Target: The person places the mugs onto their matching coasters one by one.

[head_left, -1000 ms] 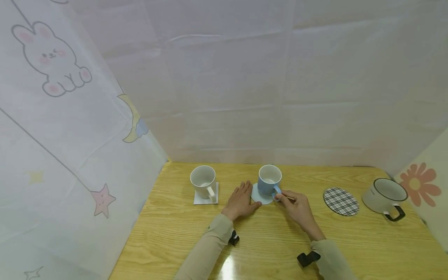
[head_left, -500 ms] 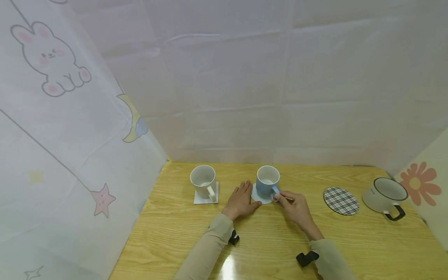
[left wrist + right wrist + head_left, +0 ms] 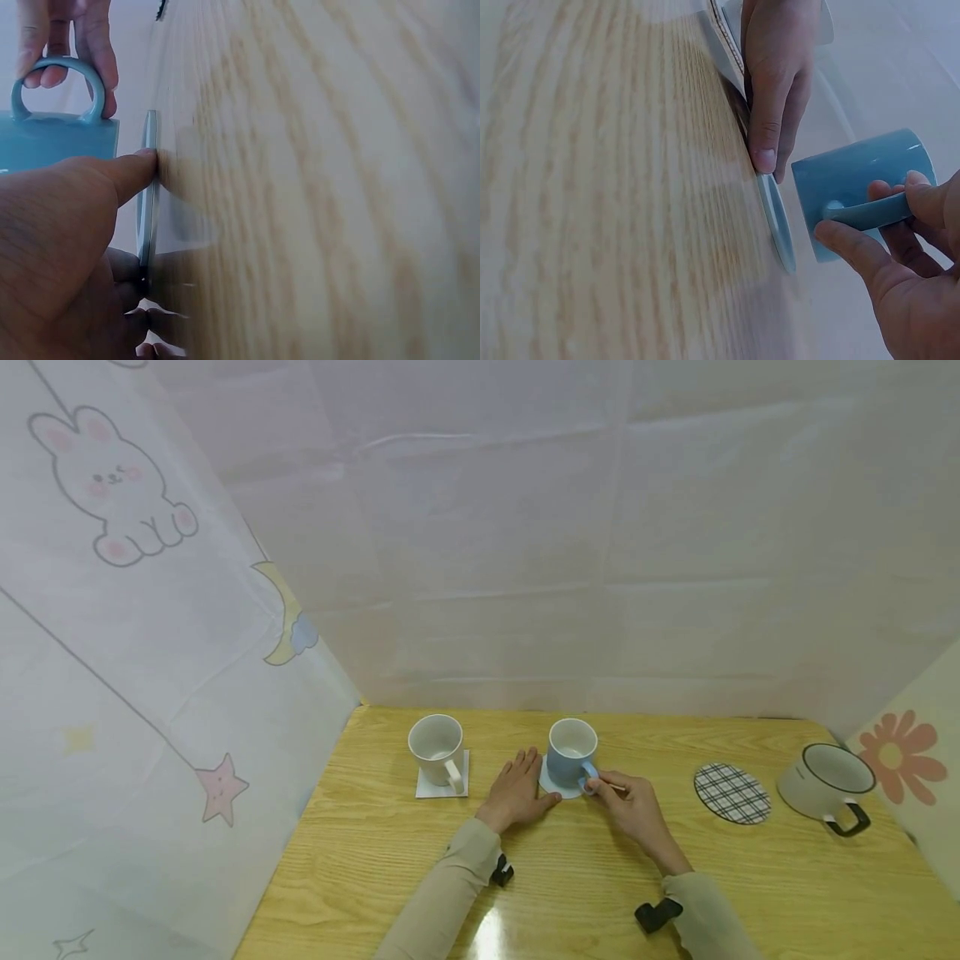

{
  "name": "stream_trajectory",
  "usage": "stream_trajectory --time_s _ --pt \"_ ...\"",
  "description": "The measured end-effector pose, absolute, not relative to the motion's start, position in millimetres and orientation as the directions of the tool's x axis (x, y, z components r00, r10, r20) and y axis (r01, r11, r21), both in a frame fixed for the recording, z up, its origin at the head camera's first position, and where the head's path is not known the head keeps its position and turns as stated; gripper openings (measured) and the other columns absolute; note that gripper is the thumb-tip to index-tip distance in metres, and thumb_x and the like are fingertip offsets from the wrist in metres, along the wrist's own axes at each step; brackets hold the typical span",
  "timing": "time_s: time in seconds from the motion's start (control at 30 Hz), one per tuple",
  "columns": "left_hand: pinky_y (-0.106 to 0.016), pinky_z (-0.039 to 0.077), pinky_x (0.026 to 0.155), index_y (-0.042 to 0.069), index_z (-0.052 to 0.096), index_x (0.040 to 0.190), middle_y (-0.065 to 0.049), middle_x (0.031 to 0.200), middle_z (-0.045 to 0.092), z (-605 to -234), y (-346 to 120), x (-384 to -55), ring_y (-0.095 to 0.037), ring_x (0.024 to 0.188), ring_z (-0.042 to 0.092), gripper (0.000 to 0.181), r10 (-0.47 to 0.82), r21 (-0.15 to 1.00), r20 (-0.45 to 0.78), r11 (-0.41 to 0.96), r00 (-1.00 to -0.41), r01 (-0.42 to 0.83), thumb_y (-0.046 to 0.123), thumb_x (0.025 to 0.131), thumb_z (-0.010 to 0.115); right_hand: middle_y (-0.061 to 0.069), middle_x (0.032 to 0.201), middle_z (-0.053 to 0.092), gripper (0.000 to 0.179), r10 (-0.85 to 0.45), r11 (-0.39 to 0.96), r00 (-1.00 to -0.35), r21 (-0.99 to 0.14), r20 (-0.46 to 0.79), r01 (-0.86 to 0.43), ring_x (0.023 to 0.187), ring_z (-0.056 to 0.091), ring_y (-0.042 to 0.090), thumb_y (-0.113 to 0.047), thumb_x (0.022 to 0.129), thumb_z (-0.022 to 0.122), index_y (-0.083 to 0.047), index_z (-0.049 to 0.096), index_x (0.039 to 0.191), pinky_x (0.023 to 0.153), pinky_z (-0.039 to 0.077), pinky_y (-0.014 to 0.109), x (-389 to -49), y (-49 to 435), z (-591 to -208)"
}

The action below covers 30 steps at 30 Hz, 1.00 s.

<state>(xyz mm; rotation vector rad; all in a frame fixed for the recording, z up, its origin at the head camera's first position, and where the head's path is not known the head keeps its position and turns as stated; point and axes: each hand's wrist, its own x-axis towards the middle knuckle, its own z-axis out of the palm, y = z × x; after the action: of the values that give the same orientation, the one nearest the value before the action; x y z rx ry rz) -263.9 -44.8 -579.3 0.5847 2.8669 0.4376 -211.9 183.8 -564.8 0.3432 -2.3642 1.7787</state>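
My right hand (image 3: 636, 810) grips the handle of a blue mug (image 3: 566, 767) with a white inside. Below the mug is a round light blue coaster (image 3: 553, 787). In the right wrist view a narrow gap shows between the mug's base (image 3: 804, 210) and the coaster (image 3: 778, 225), and the mug leans slightly. My left hand (image 3: 516, 792) lies flat on the table left of the coaster, fingers straight. Its thumb touches the coaster's near edge, as the left wrist view also shows at the coaster's rim (image 3: 150, 199).
On the left, a white mug (image 3: 435, 752) stands on a square white coaster (image 3: 427, 792). To the right lie a round plaid coaster (image 3: 731, 793) and, beside it, a white mug with a black rim and handle (image 3: 813, 789). A pale curtain (image 3: 480, 568) hangs behind the wooden table (image 3: 360, 852).
The blue mug has shifted slightly left and downward over the round blue coaster, with my right hand on its handle. My left hand has stayed in place.
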Motion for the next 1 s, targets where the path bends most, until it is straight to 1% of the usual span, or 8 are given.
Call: stream_trajectory --time_s 0.23,0.37,0.47,0.6,0.7,0.87,1.0 --pt "-0.049 0.024 0.134 0.004 0.029 0.169 -0.012 0.178 0.023 -578.8 -45.1 -262.9 -0.031 0.166 0.021 0.087 0.408 0.312 -0.115 0.88 -0.906 0.357 0.059 0.107 0.056 0.03 0.117 0.076 0.024 -0.085 0.28 -0.961 -0.919 0.264 -0.277 0.096 0.07 -0.007 -0.003 0.103 0.07 0.011 0.076 0.121 0.08 0.063 0.018 -215.2 184.1 -572.2" --pt "-0.049 0.025 0.134 0.004 0.03 0.168 -0.013 0.178 0.024 -578.7 -45.2 -262.6 -0.032 0.165 0.022 0.087 0.408 0.312 -0.109 0.88 -0.907 0.358 0.059 0.107 0.056 0.029 0.117 0.076 0.024 -0.094 0.28 -0.96 -0.919 0.263 -0.279 0.097 0.071 -0.006 -0.004 0.103 0.07 0.01 0.076 0.121 0.081 0.064 0.02 -215.9 184.0 -574.8" --pt "-0.049 0.025 0.134 0.004 0.03 0.168 -0.013 0.177 0.024 -578.6 -45.3 -262.8 -0.032 0.165 0.022 0.087 0.408 0.312 -0.107 0.88 -0.907 0.359 0.059 0.106 0.056 0.028 0.118 0.077 0.024 -0.099 0.283 -0.96 -0.918 0.261 -0.279 0.097 0.071 -0.005 -0.004 0.103 0.07 0.009 0.076 0.121 0.081 0.063 0.02 -216.3 184.2 -576.5" --pt "-0.049 0.025 0.134 0.004 0.03 0.168 -0.013 0.178 0.024 -578.6 -45.0 -262.7 -0.032 0.165 0.022 0.088 0.409 0.314 -0.106 0.879 -0.906 0.36 0.06 0.106 0.056 0.026 0.117 0.077 0.023 -0.102 0.286 -0.957 -0.914 0.271 -0.289 0.097 0.07 -0.007 -0.002 0.103 0.069 0.008 0.077 0.122 0.081 0.061 0.016 -217.1 184.6 -578.2" --pt "-0.049 0.025 0.134 0.003 0.03 0.168 -0.013 0.177 0.024 -578.4 -44.8 -262.4 -0.032 0.165 0.022 0.088 0.409 0.312 -0.103 0.879 -0.907 0.361 0.06 0.106 0.056 0.027 0.117 0.077 0.022 -0.109 0.282 -0.952 -0.91 0.285 -0.304 0.098 0.069 -0.007 -0.001 0.102 0.069 0.009 0.077 0.121 0.081 0.06 0.014 -217.5 184.9 -579.3" --pt "-0.049 0.025 0.134 0.003 0.029 0.168 -0.013 0.178 0.024 -578.0 -44.9 -262.4 -0.032 0.165 0.023 0.089 0.406 0.314 -0.103 0.88 -0.908 0.358 0.06 0.106 0.056 0.031 0.117 0.076 0.023 -0.113 0.279 -0.94 -0.898 0.323 -0.342 0.101 0.07 -0.004 0.003 0.1 0.07 0.011 0.076 0.121 0.08 0.059 0.011 -216.3 182.9 -577.2" --pt "-0.048 0.025 0.134 0.004 0.029 0.169 -0.012 0.178 0.024 -580.3 -45.1 -263.2 -0.031 0.165 0.023 0.089 0.406 0.315 -0.101 0.879 -0.908 0.359 0.061 0.106 0.056 0.032 0.118 0.075 0.023 -0.109 0.292 -0.942 -0.896 0.317 -0.335 0.102 0.069 -0.005 0.002 0.101 0.07 0.012 0.075 0.121 0.081 0.058 0.01 -216.0 182.2 -576.6"
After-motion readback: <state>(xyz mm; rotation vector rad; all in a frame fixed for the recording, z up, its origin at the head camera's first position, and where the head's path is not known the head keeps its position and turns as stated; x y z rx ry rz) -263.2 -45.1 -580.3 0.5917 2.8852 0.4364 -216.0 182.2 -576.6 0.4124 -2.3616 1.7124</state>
